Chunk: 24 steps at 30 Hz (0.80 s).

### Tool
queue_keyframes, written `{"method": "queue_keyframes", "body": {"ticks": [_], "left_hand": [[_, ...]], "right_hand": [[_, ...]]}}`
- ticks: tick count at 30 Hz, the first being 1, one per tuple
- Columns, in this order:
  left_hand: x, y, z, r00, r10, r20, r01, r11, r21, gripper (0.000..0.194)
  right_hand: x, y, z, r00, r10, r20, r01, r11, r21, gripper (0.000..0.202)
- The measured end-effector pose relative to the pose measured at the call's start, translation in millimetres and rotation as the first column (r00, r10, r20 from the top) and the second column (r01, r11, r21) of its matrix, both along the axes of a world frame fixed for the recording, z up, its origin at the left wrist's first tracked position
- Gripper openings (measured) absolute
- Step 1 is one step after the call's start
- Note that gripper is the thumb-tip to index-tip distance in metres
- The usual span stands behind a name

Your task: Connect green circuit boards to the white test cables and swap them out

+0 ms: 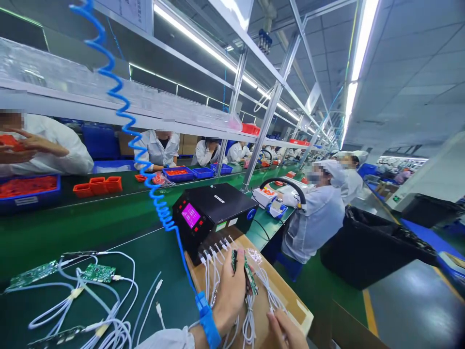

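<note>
My left hand [229,291], with a blue wrist strap [208,320] at its wrist, grips a green circuit board [250,276] between thumb and fingers. Lower and to the right, my right hand [286,330] is closed in a pinch on a white cable [271,298]. A tied bundle of white cable [249,320] hangs below the board. Beneath both hands lies a brown cardboard surface [296,315]. White cables with plugs [209,257] lie in a row along it, beside a black test box [218,206] with a lit pink screen.
Green boards [98,273] with tangled white cables [116,320] lie on the green bench [156,257] at left. A coiled blue cord [125,104] hangs down to my strap. Co-workers in white sit across and to the right. A black bin [366,252] stands at right.
</note>
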State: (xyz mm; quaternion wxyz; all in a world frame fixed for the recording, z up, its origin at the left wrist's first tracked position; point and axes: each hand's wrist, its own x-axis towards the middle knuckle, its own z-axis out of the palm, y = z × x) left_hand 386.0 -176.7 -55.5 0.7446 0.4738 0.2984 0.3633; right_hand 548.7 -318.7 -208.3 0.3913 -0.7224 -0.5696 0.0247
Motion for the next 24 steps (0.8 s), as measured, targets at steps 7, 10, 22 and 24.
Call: {"method": "queue_keyframes", "body": {"ticks": [7, 10, 22, 24], "left_hand": [[-18.3, -14.7, -2.5, 0.987, -0.126, 0.102, 0.159, 0.872, -0.462, 0.033], [-27.9, -9.5, -1.2, 0.983, -0.154, 0.1, 0.183, 0.832, -0.524, 0.026], [-47.0, -7.3, -3.4, 0.985, -0.173, 0.013, 0.152, 0.821, -0.551, 0.031], [-52.8, -4.4, -7.2, 0.986, -0.162, 0.021, 0.148, 0.829, -0.539, 0.034]], "right_hand": [[-15.9, 1.6, 63.8, 0.995, -0.088, -0.045, 0.072, 0.959, -0.273, 0.029], [-23.3, -18.6, 86.0, 0.99, -0.096, -0.102, 0.048, 0.918, -0.393, 0.063], [-60.3, -9.1, 110.0, 0.944, -0.325, -0.055, 0.309, 0.93, -0.2, 0.067], [-77.3, 0.0, 114.0, 0.956, -0.246, -0.16, 0.207, 0.952, -0.224, 0.064]]}}
